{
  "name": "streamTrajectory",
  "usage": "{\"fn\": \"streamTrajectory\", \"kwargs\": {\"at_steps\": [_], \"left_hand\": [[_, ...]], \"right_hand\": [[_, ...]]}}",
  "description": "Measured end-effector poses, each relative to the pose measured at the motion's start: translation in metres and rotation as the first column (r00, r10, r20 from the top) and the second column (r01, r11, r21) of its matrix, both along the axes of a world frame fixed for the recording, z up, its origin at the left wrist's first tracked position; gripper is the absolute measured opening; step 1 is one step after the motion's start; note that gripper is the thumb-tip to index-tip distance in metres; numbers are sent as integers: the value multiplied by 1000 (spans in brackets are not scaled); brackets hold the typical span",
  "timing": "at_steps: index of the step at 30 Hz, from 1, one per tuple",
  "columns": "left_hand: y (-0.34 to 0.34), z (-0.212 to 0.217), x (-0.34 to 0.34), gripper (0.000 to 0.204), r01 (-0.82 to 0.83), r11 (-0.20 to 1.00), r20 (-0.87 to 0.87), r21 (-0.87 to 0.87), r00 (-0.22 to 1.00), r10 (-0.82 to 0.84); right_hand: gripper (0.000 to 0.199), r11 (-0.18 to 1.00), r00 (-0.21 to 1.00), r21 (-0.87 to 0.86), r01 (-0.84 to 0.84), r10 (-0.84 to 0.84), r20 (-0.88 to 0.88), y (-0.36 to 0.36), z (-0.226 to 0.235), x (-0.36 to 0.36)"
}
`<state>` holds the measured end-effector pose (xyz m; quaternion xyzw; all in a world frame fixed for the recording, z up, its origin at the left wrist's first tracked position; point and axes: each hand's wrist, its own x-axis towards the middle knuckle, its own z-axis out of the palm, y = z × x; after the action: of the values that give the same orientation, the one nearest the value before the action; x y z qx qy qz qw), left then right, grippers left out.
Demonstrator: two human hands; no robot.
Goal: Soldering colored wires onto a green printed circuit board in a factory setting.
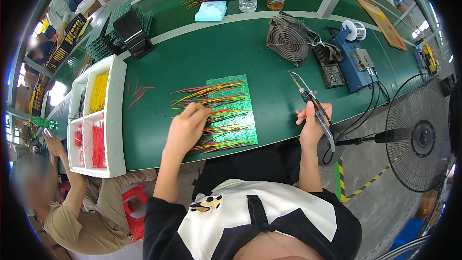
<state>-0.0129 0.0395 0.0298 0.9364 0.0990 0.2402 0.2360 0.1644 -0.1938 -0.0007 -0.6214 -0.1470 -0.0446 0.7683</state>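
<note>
A green circuit board panel (pixel 233 135) lies on the green table in front of me, with rows of thin red, yellow and dark wires (pixel 192 90) reaching out past its left side. My left hand (pixel 190 124) is closed in a pinch at the board's left edge, on a wire there; the fingertips partly hide it. To the right of the board, my right hand (pixel 314 124) grips a soldering iron (pixel 308 97) with a thin metal feed tube along it. The iron's tip points up and left, raised and apart from the board.
A white foam box (pixel 120 115) of yellow and red wires stands left, near a seated person (pixel 72 212). Loose red wires (pixel 138 94) lie beside it. A small fan (pixel 290 41), blue solder feeder (pixel 353 62) and cables are back right; a large fan (pixel 418 132) stands right.
</note>
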Motion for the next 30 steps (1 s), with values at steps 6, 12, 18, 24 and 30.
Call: {"fn": "streamTrajectory", "kwargs": {"at_steps": [6, 12, 18, 24, 30], "left_hand": [[-1, 2, -15, 11, -59, 993, 61, -101, 996, 65], [-1, -6, 9, 10, 24, 998, 102, -50, 995, -19], [-9, -7, 22, 12, 58, 996, 34, -74, 998, -56], [-15, -8, 27, 14, 83, 996, -6, -40, 996, -84], [-13, -11, 30, 9, 99, 995, 56, 1, 993, -99]], "right_hand": [[18, 999, 999, 2, 47, -47, 4, 8, 5, 1], [19, 1000, 1000, 4, 16, -16, -3, 3, 3, 1], [19, 1000, 1000, -1, -7, 7, -21, 3, 4, -2], [19, 1000, 1000, 9, -16, 16, -19, 1, 0, -2], [19, 999, 999, -5, -31, 31, -33, 1, 2, -3]]}}
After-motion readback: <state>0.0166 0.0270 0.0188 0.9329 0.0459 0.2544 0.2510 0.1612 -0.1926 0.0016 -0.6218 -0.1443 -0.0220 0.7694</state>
